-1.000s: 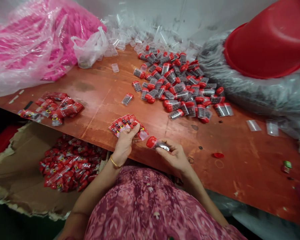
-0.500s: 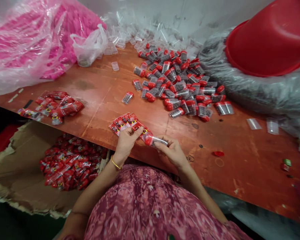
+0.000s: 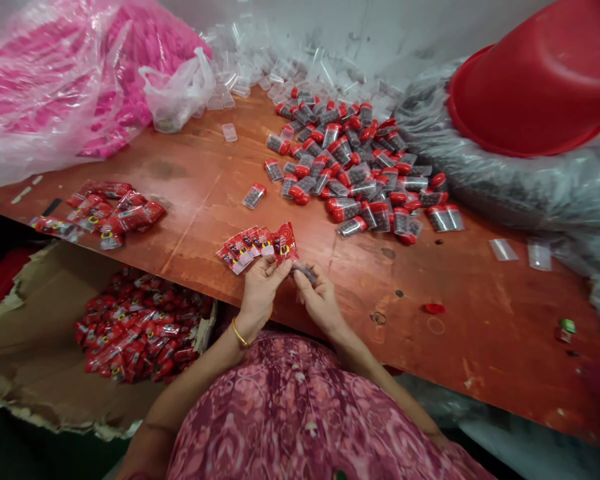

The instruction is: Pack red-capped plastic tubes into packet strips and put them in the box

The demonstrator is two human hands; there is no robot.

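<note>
Vial-strewn reddish wooden table (image 3: 190,180)

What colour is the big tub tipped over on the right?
Red. The tub shows in the head view, leaning on a plastic bag.

the right hand (image 3: 320,300) hides most of the vial (image 3: 305,271) (cap unseen); sachet (image 3: 285,241) print unreadable.

Glossy red plastic sleeve (image 3: 285,241), worn wooden table (image 3: 195,193), crinkly clear bags (image 3: 55,80)
</note>
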